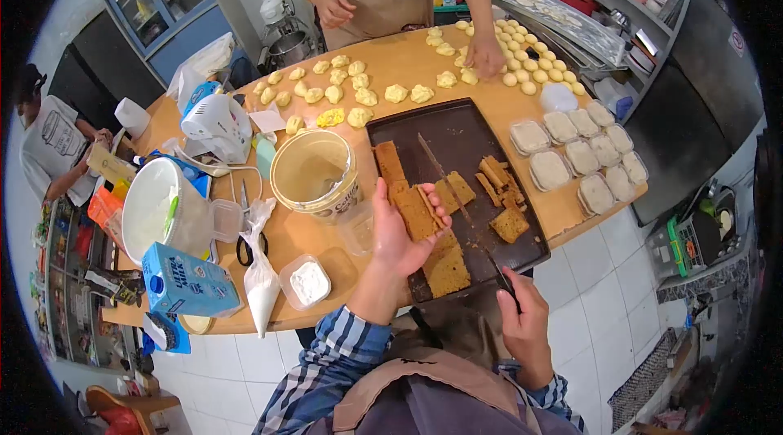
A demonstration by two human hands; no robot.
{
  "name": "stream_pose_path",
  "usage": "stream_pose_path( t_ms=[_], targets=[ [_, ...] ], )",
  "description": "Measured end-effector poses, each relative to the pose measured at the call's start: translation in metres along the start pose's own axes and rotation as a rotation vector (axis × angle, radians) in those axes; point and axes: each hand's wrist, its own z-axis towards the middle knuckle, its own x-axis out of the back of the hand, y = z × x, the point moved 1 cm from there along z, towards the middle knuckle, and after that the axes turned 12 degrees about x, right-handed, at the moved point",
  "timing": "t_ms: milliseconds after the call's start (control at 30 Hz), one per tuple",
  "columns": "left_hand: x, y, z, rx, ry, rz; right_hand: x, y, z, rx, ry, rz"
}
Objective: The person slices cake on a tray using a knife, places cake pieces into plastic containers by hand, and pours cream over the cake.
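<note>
My left hand [390, 241] is closed around a slab of brown cake [416, 215], raised above a dark baking tray [469, 126]. In my right hand [526, 327], near the tray's front edge, is the black handle of a long knife [445, 177]. Its thin blade slants up and left across the tray, to the right of the held cake. Flat cake pieces [446, 268] lie along the tray's left side. Narrow cake strips [493, 180] and a broken chunk [510, 224] sit on its right side.
Across the wooden table, a co-worker's hand [485, 55] touches dough pieces near rows of dough balls [538, 64]. Lidded containers [581, 156] stand right. Left are a tub [314, 174], piping bag [260, 272], milk carton [188, 281], white bowl [167, 210] and hand mixer [216, 125]. Another person is far left.
</note>
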Motion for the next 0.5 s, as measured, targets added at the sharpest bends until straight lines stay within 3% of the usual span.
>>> stream_pose_path(
  t_ms=[133, 333, 500],
  targets=[
    [-0.007, 0.005, -0.007, 0.005, 0.056, -0.057, -0.001, 0.001, -0.004, -0.017, -0.034, 0.003],
    [0.014, 0.008, -0.001, -0.005, -0.197, -0.108, -0.001, 0.003, -0.01, 0.072, -0.048, -0.025],
    [0.005, 0.01, -0.005, -0.138, -0.059, -0.058, -0.007, 0.004, -0.019, 0.096, -0.099, -0.017]
  ],
)
